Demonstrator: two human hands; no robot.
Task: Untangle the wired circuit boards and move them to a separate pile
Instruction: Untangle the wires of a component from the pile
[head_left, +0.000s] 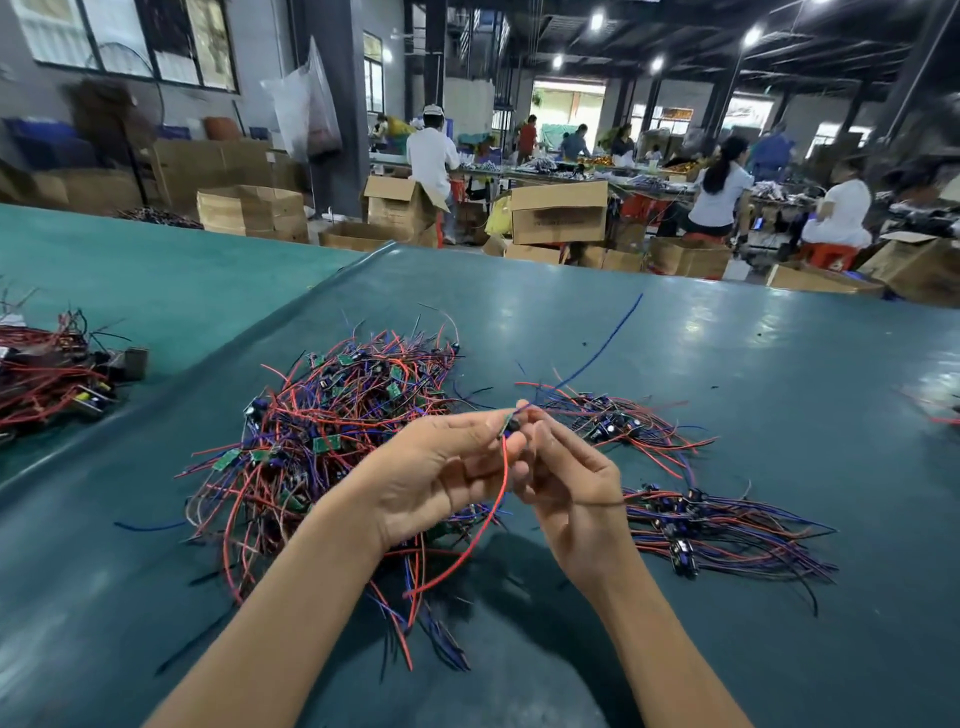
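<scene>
Circuit board (510, 425) trouble, as we judge it, starts nearest us. Its red wire (505, 470) hangs in a long curve down among the near strands of the tangled pile (322, 436). If we pull away fast, it may hook other leads and drag more boards along, or strain the joint at the board. A loose pinch could also drop the small board back into the tangle.

Above the middle of the table (727, 338), our left hand (431, 467) pinches the board between thumb and fingertips. Our right hand (566, 483) curls its fingertips onto it from the other side, though we cannot tell whether they hold the board or its leads. So the board sits where both hands meet, lifted off the surface.

A sorted pile (727, 525) lies toward the table's right edge, with a second pile (618, 421) beyond it. The blue wire (613, 338) springs toward the far edge.
</scene>
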